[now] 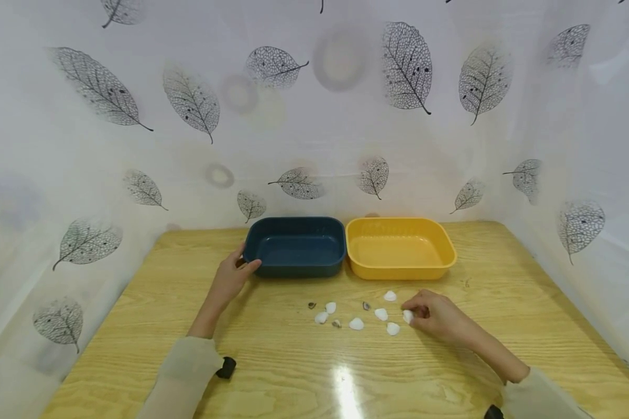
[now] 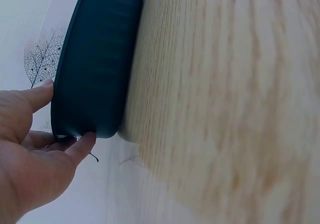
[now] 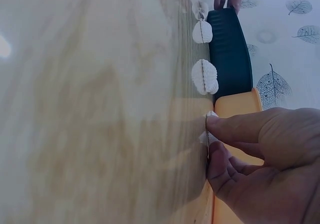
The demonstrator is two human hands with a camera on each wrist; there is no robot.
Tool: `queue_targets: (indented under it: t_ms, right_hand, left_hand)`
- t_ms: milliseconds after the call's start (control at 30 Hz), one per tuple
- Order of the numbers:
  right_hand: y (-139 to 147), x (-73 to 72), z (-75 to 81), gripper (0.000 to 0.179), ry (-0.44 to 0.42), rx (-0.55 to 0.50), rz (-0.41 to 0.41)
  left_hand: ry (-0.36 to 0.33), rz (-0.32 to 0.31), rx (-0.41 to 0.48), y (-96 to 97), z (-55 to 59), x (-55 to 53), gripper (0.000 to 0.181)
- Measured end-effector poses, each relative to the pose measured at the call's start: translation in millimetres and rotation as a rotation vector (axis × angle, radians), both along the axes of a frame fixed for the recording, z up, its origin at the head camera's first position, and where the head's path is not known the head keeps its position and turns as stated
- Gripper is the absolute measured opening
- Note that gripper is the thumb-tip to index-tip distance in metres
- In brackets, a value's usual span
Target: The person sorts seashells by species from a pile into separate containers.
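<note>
On the right of the head view, my right hand (image 1: 437,314) pinches a white seashell (image 1: 407,316) between thumb and fingers, low over the table. The right wrist view shows thumb and fingertips (image 3: 220,159) meeting on the shell. Other white shells, such as one shell (image 1: 356,323), and a few small dark shells, one dark shell (image 1: 366,305) among them, lie to its left. My left hand (image 1: 232,279) grips the left end of a dark blue plastic tub (image 1: 299,271). In the left wrist view, its thumb is at the rim and its fingers lie along the end wall.
A yellow plastic tub (image 1: 400,272) stands right beside the blue one, at the back of the wooden table (image 1: 272,366). Behind and at both sides hangs a white cloth (image 1: 314,128) printed with leaves.
</note>
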State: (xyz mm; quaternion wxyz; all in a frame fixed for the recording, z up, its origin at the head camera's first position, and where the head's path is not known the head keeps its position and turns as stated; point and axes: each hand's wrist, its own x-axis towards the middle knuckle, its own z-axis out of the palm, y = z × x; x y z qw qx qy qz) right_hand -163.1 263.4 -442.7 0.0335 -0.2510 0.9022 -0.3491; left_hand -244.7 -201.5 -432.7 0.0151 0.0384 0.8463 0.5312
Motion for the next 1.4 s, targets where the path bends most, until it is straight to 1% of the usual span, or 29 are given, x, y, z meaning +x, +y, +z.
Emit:
queue_targets:
  t_ms: [200,367,500,667,833,933,1100,1200,1333,1400]
  right_hand:
    - [-1,-1.5,-0.7,0.020,0.011,0.002,-0.009]
    - [-3,-1.7,0.9,0.016,-0.009,0.008,-0.027]
    - [-4,-0.6,2.5,0.017,-0.017,0.017,-0.035]
    - [-4,0.5,3.6,0.018,-0.008,0.028,-0.041]
    - [-1,-1.6,2.5,0.017,-0.014,0.020,-0.036]
    - [1,-3.3,1.0,0.016,-0.029,0.010,-0.017]
    - [6,-5.5,-0.4,0.011,-0.065,0.002,0.008]
    - [8,-5.7,-0.7,0.010,-0.101,-0.020,0.013]
    - [9,-4.8,0.7,0.012,-0.185,-0.081,-0.008]
    - [9,-5.1,2.5,0.015,-0.230,-0.115,-0.032]
  left_hand:
    - [0.005,0.006,0.003,-0.9,1.5,0.9,0.076]
    - [0.006,0.015,-0.005,-1.0,1.9,1.1,0.075]
    - [0.006,0.020,-0.001,-0.9,0.8,0.3,0.075]
    - [0.004,0.015,0.006,-0.4,-0.3,-0.6,0.076]
    - [0.004,0.009,0.013,-0.4,-0.4,-0.8,0.077]
    - [0.005,0.008,0.010,-0.6,-0.6,-1.1,0.077]
    - [0.004,0.005,0.004,-1.8,-1.5,-1.2,0.079]
    - [0.006,0.005,0.002,-1.6,-1.0,-0.2,0.079]
    - [-0.001,0.010,0.003,-0.1,-0.3,1.0,0.079]
    - [-0.001,0.012,0.003,0.4,-0.3,1.0,0.079]
